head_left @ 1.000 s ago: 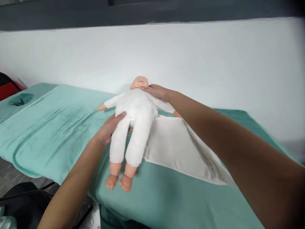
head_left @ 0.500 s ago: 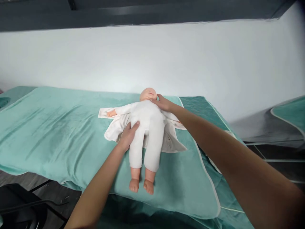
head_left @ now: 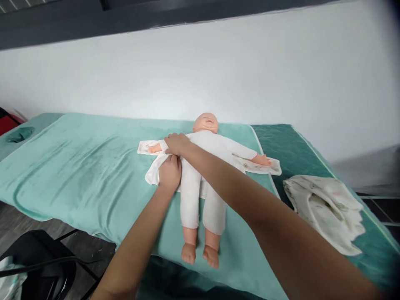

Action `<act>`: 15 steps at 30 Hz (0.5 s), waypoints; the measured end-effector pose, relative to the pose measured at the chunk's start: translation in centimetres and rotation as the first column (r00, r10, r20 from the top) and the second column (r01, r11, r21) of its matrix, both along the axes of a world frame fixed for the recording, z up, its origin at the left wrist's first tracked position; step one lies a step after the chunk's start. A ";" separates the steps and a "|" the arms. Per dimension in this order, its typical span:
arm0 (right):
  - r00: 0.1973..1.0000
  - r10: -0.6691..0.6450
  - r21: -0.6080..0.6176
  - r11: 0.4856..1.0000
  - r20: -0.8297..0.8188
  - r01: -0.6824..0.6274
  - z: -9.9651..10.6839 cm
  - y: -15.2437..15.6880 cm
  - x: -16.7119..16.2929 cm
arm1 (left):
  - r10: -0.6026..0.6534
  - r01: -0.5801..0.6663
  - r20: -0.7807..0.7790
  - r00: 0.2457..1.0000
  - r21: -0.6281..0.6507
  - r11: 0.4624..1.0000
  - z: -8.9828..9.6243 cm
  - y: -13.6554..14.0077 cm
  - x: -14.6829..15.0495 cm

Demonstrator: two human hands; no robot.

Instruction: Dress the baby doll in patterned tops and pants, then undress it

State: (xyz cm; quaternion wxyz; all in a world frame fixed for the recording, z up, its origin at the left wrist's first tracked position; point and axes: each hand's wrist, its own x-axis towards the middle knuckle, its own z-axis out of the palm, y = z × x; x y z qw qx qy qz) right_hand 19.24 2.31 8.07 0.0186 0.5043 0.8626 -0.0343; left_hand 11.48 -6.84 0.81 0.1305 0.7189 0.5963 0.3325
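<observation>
A baby doll with a white cloth body lies face up, arms spread, its bare feet towards me. Beneath it is an open white baby shirt; its printed sleeves stick out under the doll's hands. My left hand is closed at the doll's side, on the left of the view, with curled fingers at the shirt's edge. Just above it, my right hand reaches across the doll's body and is bent round the doll's upper arm on that side. The fingertips of both hands are partly hidden.
The doll lies on a light green blanket over a padded bed. A folded printed baby garment rests on the darker green cover at right. A black chair stands at lower left. Behind the bed rises a white wall.
My right hand has moved left from the doll's neck to its arm. My left hand has closed at the doll's side. The view has shifted, bringing the folded garment into sight.
</observation>
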 end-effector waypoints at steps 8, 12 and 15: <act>0.992 -0.075 0.009 0.997 -0.102 0.076 1.4 0.0 3.2 | 0.131 -0.113 -0.196 0.972 0.101 0.988 -0.4 4.0 -2.4; 0.988 -0.044 0.060 0.997 -0.148 0.054 1.4 -1.0 3.7 | 0.103 -0.097 0.315 0.943 -0.036 0.995 -0.7 6.4 -4.6; 0.990 -0.004 0.065 0.998 -0.144 0.013 1.2 -1.5 3.8 | 0.154 -0.086 0.604 0.782 -0.140 0.986 -0.8 6.8 -5.8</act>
